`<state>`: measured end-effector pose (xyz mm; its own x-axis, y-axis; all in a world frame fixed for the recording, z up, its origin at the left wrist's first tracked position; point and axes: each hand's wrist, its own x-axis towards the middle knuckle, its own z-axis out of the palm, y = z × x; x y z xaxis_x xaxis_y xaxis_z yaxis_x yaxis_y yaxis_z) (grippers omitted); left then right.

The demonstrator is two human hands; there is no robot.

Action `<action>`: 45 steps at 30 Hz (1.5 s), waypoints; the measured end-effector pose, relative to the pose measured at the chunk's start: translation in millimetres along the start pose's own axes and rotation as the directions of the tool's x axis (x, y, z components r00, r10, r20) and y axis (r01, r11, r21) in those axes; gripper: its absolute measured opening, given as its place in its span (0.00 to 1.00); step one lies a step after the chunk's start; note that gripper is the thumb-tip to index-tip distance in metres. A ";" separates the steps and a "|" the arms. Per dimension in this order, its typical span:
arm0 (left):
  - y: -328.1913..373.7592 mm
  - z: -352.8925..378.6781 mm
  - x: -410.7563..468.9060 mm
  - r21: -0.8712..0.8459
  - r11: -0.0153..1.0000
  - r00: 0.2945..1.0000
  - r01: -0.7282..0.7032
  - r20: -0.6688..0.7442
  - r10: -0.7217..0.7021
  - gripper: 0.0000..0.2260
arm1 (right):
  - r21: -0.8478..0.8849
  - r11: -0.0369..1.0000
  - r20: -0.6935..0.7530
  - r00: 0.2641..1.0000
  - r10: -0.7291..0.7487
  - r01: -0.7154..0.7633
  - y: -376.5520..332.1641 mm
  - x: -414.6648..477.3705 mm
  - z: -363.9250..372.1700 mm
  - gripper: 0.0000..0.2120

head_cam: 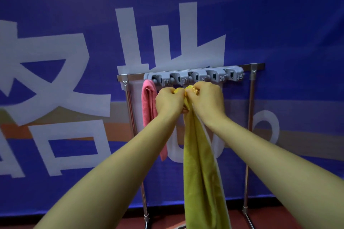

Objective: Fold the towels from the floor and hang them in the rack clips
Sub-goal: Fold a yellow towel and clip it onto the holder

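A yellow towel point(200, 163) hangs long and folded from my two hands, just below the grey clip strip point(194, 77) of the metal rack point(250, 109). My left hand point(169, 101) and my right hand point(207, 98) both grip the towel's bunched top, knuckles touching, under the second and third clips. A pink towel point(149, 104) hangs from the leftmost clip, partly hidden behind my left forearm.
The rack stands on thin chrome legs against a blue banner point(74, 24) with large white characters. Three clips to the right on the strip hold nothing. A reddish floor point(167, 219) shows at the bottom edge.
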<state>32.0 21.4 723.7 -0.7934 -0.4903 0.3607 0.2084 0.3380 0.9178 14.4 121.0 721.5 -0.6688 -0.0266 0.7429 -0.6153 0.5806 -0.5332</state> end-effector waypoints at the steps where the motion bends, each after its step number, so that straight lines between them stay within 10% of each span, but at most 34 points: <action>1: 3.0 0.0 -0.4 -0.009 1.000 1.000 -0.001 0.006 0.001 0.09 | -0.013 1.000 -0.009 1.000 -0.024 0.024 -1.1 0.4 -1.6 0.13; 14: 2.3 -52.9 -4.7 0.291 0.871 0.910 -0.395 0.254 0.328 0.09 | 0.010 0.991 0.131 0.983 0.129 -0.131 41.6 14.8 -34.0 0.11; 20: 6.3 -70.0 -2.8 0.365 0.793 0.808 -0.487 0.534 0.250 0.21 | 0.129 0.985 0.312 0.947 0.072 -0.117 53.2 13.2 -45.0 0.11; 31: 6.5 -50.6 -7.2 0.540 0.682 0.818 -0.493 0.554 0.153 0.22 | 0.062 0.994 0.399 0.915 0.060 -0.092 50.5 6.9 -43.5 0.02; 36: 13.0 -36.0 -14.3 0.571 0.737 0.857 -0.362 0.514 0.023 0.22 | 0.013 0.992 0.329 0.937 0.116 -0.128 40.9 -2.2 -35.0 0.08; 45: 18.2 -14.5 -20.1 0.054 0.974 0.845 0.220 0.488 -0.218 0.16 | -0.078 0.996 0.250 0.968 -0.019 0.040 14.0 -21.3 -24.8 0.08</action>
<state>60.0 25.8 735.6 -0.9951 -0.0959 0.0241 -0.0021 0.2644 0.9644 30.4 149.9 708.2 -0.7402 -0.2402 0.6280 -0.6070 0.6406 -0.4703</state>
